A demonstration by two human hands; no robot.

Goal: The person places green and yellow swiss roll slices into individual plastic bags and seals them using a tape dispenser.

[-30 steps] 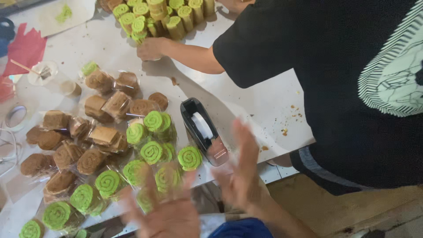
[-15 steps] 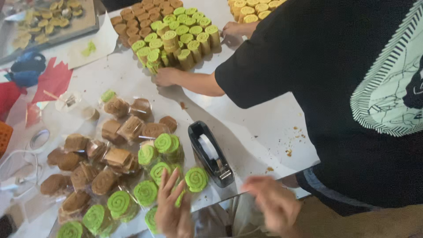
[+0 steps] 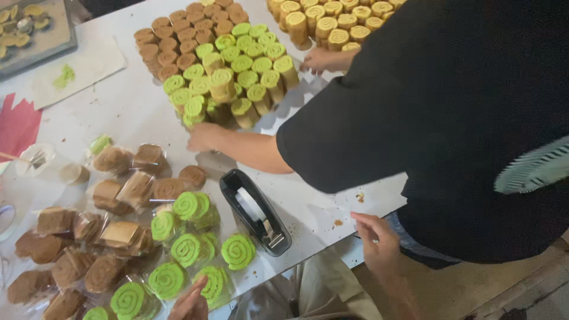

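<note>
My left hand (image 3: pixel 189 303) shows only partly at the bottom edge, its fingers lying against a wrapped green swirl roll (image 3: pixel 211 283) in a group of wrapped green rolls (image 3: pixel 186 249). My right hand (image 3: pixel 378 242) hovers at the white table's (image 3: pixel 136 109) near edge, fingers loosely apart, with nothing seen in it. A black tape dispenser (image 3: pixel 255 213) stands between my two hands. Wrapped brown cakes (image 3: pixel 118 234) lie to the left of the green ones.
A person in a black shirt leans over the table, one hand (image 3: pixel 204 136) by stacked unwrapped green rolls (image 3: pixel 237 65), the other (image 3: pixel 320 59) by yellow rolls (image 3: pixel 326 24). Brown rolls (image 3: pixel 184 35) are stacked behind. Red paper (image 3: pixel 18 127), a plastic cup (image 3: pixel 35 160) and a tray (image 3: pixel 35 29) sit at the left.
My view has tilted toward the far table. My left hand has dropped to the frame's bottom edge, and my right hand has steadied at the table edge. The other person's arm stays by the green stack.
</note>
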